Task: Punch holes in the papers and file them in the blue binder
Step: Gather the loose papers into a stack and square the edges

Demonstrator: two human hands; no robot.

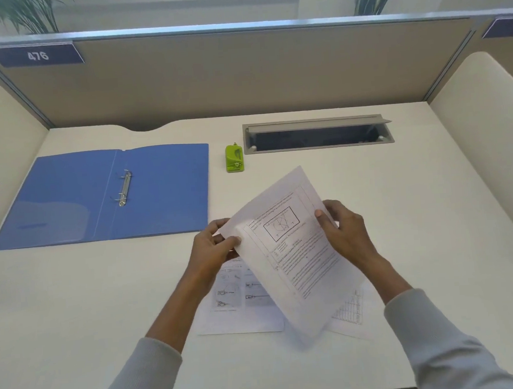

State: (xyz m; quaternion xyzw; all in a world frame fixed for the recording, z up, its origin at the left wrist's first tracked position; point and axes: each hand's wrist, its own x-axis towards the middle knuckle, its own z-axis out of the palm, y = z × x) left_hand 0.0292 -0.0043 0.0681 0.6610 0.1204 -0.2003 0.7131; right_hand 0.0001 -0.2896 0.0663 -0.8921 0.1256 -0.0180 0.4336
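Note:
A printed sheet of paper (292,252) is lifted off the desk and tilted, held at both side edges. My left hand (213,247) pinches its left edge and my right hand (343,234) grips its right edge. Under it on the desk lie two more printed sheets, one with diagrams (238,302) and one with a grid chart (351,312). The blue binder (163,188) lies open flat at the left, its metal rings (124,188) open. A small green hole punch (234,158) stands on the desk right of the binder, beyond the papers.
A grey cable tray with a raised lid (317,133) is set into the desk behind the punch. Cream side panels (488,135) and a beige back partition (240,74) wall in the white desk (74,298).

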